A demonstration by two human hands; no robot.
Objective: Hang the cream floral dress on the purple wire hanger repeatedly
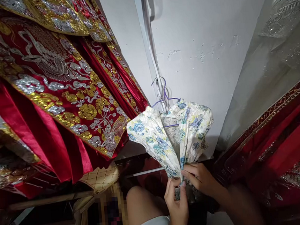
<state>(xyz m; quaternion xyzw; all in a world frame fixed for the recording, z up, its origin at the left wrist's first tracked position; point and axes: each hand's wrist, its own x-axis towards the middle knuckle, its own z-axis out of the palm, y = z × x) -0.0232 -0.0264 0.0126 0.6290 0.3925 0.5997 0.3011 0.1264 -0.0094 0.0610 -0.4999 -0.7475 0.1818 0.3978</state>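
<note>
A white short-sleeved blouse (160,143) with blue, green and yellow flowers hangs on a purple hanger (165,94). Its collar and upper front lie parted, and the two front edges come together lower down. There my left hand (176,197) pinches the front edge between thumb and fingers. Just above and to the right, my right hand (201,178) grips the same edge, its fingertips close to the left thumb. Any button or fastener between the fingers is too small to make out. The blouse's lower part is mostly hidden behind my hands.
Red garments (67,95) with gold and silver embroidery hang at the left. A pale wall (198,34) with a vertical metal rail (150,39) stands behind the blouse. Further red garments (281,150) and clear plastic covering (257,82) are at the right. Wooden furniture (39,202) stands lower left.
</note>
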